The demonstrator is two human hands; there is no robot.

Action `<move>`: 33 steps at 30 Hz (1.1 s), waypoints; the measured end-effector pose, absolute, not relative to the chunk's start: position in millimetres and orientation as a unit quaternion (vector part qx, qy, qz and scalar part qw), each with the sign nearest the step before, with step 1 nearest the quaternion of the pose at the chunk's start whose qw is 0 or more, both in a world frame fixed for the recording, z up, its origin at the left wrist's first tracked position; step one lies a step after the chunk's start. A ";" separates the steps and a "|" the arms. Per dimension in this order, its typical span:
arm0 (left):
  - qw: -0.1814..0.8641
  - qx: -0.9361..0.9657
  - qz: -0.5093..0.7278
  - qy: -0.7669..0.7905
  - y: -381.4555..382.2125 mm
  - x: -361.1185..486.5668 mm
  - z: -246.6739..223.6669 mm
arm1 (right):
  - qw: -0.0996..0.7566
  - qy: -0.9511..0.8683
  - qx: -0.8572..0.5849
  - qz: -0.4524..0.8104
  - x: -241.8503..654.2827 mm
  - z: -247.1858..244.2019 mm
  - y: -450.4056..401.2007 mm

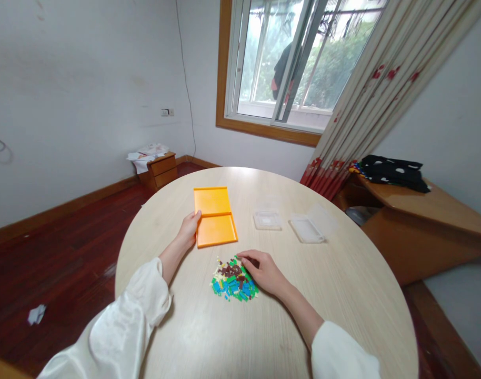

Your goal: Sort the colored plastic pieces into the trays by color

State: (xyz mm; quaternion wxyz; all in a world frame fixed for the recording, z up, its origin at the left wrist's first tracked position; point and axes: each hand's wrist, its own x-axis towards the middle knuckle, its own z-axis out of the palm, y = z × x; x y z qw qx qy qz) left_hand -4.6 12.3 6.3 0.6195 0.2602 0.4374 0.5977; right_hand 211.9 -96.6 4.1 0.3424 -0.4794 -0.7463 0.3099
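Note:
My left hand [190, 229] grips the left edge of an orange plastic case [217, 230], which lies opened flat on the table with its two shallow halves bare. In front of it is a loose pile of small toy building bricks [234, 284], mostly blue, green and brown, with some cream and yellow ones. My right hand [264, 271] is at the pile's upper right edge, thumb and forefinger drawn together beside a small green brick [236, 257]. Whether a piece is between those fingertips is too small to tell.
Two clear plastic cases, one [267, 220] nearer the middle and one [307, 230] further right, lie with lids raised on the round table [177, 326]. A wooden desk [441, 210] with dark cloth stands at right. Behind the table are a curtain [367, 100] and a window.

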 end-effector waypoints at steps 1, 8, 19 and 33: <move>0.621 0.263 0.595 0.437 12.2 -4.6 6.6 | 0.342 -0.744 -0.479 0.315 211.9 4.4 -96.4; 0.632 0.264 0.592 0.424 12.7 -5.6 4.4 | 0.337 -0.729 -0.491 0.339 212.1 10.2 -96.1; 0.629 0.263 0.596 0.425 11.8 -6.0 5.6 | 0.357 -0.700 -0.492 0.374 216.0 2.0 -92.2; 0.628 0.267 0.589 0.433 13.6 -5.8 3.5 | 0.339 -0.713 -0.483 0.378 222.0 10.5 -93.5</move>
